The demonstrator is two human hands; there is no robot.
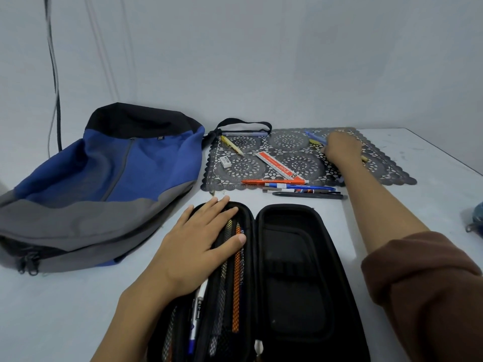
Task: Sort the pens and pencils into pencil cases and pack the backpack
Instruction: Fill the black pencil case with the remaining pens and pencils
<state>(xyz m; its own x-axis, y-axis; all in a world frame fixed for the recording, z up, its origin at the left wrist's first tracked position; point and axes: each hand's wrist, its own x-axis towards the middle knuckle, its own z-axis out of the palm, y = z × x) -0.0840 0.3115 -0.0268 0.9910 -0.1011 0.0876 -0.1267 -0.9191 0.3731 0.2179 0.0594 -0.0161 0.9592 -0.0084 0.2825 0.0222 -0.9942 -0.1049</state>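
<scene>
A black pencil case [292, 280] lies open in front of me, its left half holding several pens behind mesh. My left hand [198, 244] rests flat on that left half, fingers straight. My right hand [339, 150] reaches to the far side of the black lace mat [287, 158] and closes its fingers around a blue pen [315, 137]; a yellow pen tip [364, 159] shows beside it. An orange pen [271, 182], a blue pen [298, 187] and a dark pen [308, 195] lie along the mat's near edge. The blue and grey backpack [104, 184] lies at the left.
On the mat also lie a white eraser [225, 162], a red and white ruler [279, 167], a yellow pen [231, 145] and a clear pen [244, 133]. A dark cable [56, 100] hangs by the wall. A blue object [477, 218] peeks in at the right edge.
</scene>
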